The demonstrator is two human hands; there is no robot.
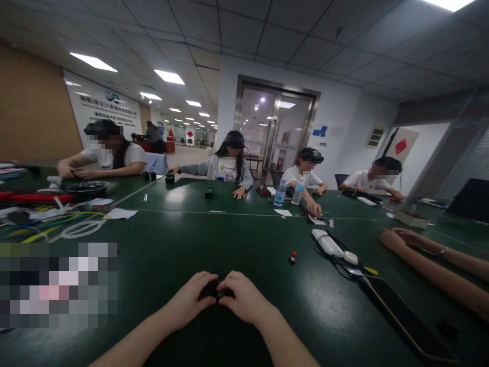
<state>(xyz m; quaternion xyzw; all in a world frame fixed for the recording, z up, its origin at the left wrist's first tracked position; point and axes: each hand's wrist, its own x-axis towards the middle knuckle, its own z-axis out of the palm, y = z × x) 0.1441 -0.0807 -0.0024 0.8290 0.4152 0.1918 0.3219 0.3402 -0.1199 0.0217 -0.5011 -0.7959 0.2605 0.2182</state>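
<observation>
Close to the near side of the green table (pixel 168 260), my left hand (pixel 190 299) curls its fingers and thumb around one side of a small black object (pixel 211 290). From the other side my right hand (pixel 246 298) pinches the same object, its fingertips almost meeting those of the left. Most of the object is hidden by my fingers, and its kind cannot be made out. Farther off to the right stands a small red and dark item (pixel 293 258), apart from both hands.
A white power strip (pixel 327 242) and a dark tablet-like panel (pixel 407 316) lie right, beside another person's forearms (pixel 428 265). Coiled cables (pixel 82 229) spread at left. Water bottles (pixel 280 193) stand farther back. Several people sit around the table.
</observation>
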